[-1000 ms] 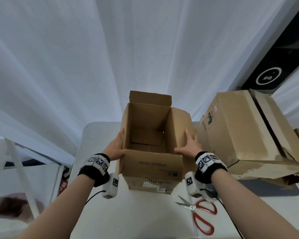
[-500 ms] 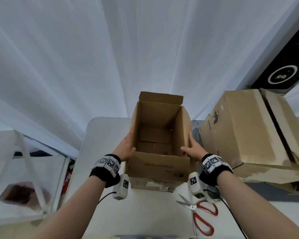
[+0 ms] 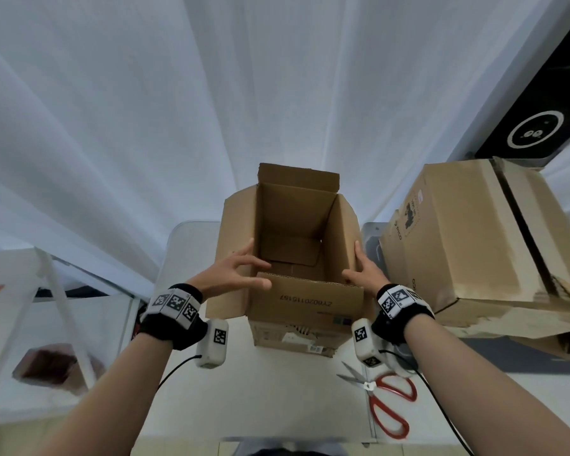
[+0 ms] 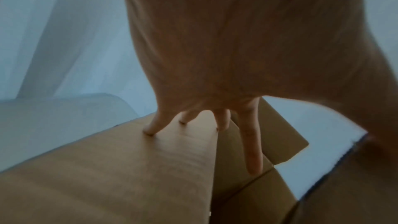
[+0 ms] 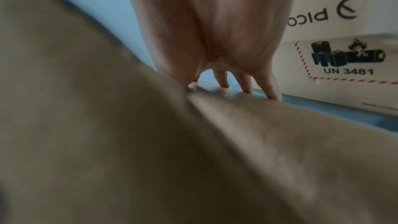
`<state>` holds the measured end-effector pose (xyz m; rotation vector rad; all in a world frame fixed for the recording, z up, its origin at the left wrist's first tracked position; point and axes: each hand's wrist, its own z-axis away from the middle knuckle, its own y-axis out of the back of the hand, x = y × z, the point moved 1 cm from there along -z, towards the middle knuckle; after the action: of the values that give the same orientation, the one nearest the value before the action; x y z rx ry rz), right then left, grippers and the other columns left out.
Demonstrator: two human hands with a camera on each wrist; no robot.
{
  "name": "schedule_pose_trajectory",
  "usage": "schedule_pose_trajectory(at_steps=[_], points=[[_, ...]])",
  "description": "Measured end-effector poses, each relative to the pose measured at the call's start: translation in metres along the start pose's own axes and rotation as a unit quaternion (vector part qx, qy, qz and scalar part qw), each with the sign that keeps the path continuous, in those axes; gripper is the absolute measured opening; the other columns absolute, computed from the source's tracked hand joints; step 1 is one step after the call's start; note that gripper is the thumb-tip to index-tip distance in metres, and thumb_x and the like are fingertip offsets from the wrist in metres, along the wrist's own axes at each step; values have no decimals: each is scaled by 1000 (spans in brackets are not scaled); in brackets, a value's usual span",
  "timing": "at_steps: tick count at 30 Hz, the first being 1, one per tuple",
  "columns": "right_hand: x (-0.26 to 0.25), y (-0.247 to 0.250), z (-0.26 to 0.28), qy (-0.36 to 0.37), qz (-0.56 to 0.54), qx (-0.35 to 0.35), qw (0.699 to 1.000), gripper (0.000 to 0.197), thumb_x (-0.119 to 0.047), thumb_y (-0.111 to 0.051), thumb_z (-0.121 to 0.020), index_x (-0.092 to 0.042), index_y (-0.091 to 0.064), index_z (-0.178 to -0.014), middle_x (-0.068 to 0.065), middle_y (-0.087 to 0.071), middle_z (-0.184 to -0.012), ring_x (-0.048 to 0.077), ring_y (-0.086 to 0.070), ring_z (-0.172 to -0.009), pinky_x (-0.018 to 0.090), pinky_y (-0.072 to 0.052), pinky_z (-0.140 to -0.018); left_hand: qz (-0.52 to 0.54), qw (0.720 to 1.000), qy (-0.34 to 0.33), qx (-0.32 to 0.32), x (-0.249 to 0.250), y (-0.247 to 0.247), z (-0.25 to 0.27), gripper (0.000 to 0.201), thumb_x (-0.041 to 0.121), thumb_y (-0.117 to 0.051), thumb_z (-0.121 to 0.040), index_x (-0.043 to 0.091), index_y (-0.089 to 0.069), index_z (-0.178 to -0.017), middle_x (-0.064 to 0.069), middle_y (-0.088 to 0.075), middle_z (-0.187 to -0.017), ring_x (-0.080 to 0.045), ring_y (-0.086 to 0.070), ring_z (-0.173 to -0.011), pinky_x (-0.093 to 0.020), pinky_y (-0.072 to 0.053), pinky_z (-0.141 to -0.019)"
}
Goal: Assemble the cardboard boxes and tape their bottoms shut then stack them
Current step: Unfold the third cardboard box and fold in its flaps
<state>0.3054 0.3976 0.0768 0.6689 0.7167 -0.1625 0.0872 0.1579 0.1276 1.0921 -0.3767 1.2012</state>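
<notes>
A small brown cardboard box [image 3: 305, 307] stands upright on the white table [image 3: 277, 396], its top open and all flaps up or splayed. My left hand [image 3: 234, 274] lies with spread, straight fingers [image 4: 252, 151] on the left flap [image 4: 129, 168], which leans outward; the thumb rests at the near flap's corner. My right hand [image 3: 362, 274] presses flat against the outside of the right flap [image 5: 280, 142], fingers [image 5: 267, 86] straight. Inside, the folded bottom flaps show. No tape is in view.
A large closed cardboard box [image 3: 468, 245], with a battery warning label [image 5: 344, 57], lies close on the right. Red-handled scissors [image 3: 389, 399] lie on the table near my right wrist. White curtain hangs behind; a black device [image 3: 540, 120] is at the upper right.
The left flap has swung outward to the left, and my left hand has moved from the box's outer side onto that flap. The right hand stays against the right flap.
</notes>
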Motion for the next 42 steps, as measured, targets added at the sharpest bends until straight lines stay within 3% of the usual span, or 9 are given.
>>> schedule_pose_trajectory(at_steps=[4, 9, 15, 19, 22, 26, 31, 39, 42], points=[[-5, -3, 5, 8, -13, -3, 1000, 88, -27, -62, -97, -32, 1, -159, 12, -19, -164, 33, -30, -146, 45, -28, -118, -42, 998, -9, 37, -24, -7, -8, 30, 64, -78, -69, 35, -68, -68, 18, -4, -165, -27, -4, -153, -61, -16, -119], [-2, 4, 8, 12, -7, 34, 999, 83, -47, -61, -94, -30, -12, -159, 9, -16, -165, 32, -25, -149, 50, -25, -120, -71, 995, 6, 69, -19, -16, -7, 29, 47, -81, -76, 26, -65, -65, 14, -1, -166, -25, -15, -151, -53, -24, -119], [-7, 11, 14, 31, 44, 78, 995, 76, -50, -66, -88, -35, -31, -153, 11, -15, -165, 40, -13, -151, 62, -20, -118, -120, 988, 78, 48, -10, -17, -13, 65, 42, -79, -79, 7, -61, -130, -4, -37, -157, -19, -55, -122, -35, -42, -103], [-29, 11, 34, 55, 139, 80, 985, 68, -61, -67, -82, -44, -43, -144, 10, -4, -167, 47, 4, -150, 63, 0, -117, -119, 987, 100, 43, 3, -17, -8, 59, 31, -77, -85, 4, -54, -133, 13, -44, -140, -9, -61, -99, -22, -39, -87], [-46, 3, 49, 104, 182, 18, 978, 70, -65, -71, -76, -47, -48, -140, 9, -8, -166, 42, 8, -151, 64, 6, -117, -82, 991, 101, 35, 4, -18, -8, 94, 27, -75, -87, 14, -14, -157, 1, -65, -120, -7, -60, -92, -23, -38, -89], [-62, -18, 60, 135, 287, -110, 942, 96, -63, -79, -69, -46, -30, -150, 7, -3, -167, 38, 12, -151, 68, 8, -114, -147, 983, 108, 34, 9, -20, -8, 55, 31, -73, -89, 2, -55, -133, 4, -18, -164, -13, -58, -106, -28, -43, -92], [-59, -42, 65, 171, 386, -158, 893, 130, -57, -86, -63, -42, 3, -156, 4, -8, -165, 34, 3, -152, 70, 10, -113, -165, 979, 115, 32, 11, -24, -6, 29, 34, -72, -89, 8, -70, -103, 10, 10, -166, -13, -58, -109, -35, -45, -100], [-42, -54, 57, 204, 408, -160, 876, 131, -52, -86, -63, -42, 6, -155, 5, -27, -150, 32, -22, -141, 64, -7, -119, -231, 964, 117, 65, 18, -35, 7, 20, 34, -73, -88, 15, -67, -91, 6, 12, -166, -12, -59, -114, -30, -45, -93], [-38, -55, 55, 204, 402, -161, 878, 126, -51, -85, -64, -41, 1, -155, 5, -31, -144, 31, -27, -135, 61, -14, -118, -247, 957, 123, 83, 26, -29, 2, 41, 36, -76, -84, 16, -58, -115, 2, -5, -166, -16, -47, -132, -31, -44, -102]])
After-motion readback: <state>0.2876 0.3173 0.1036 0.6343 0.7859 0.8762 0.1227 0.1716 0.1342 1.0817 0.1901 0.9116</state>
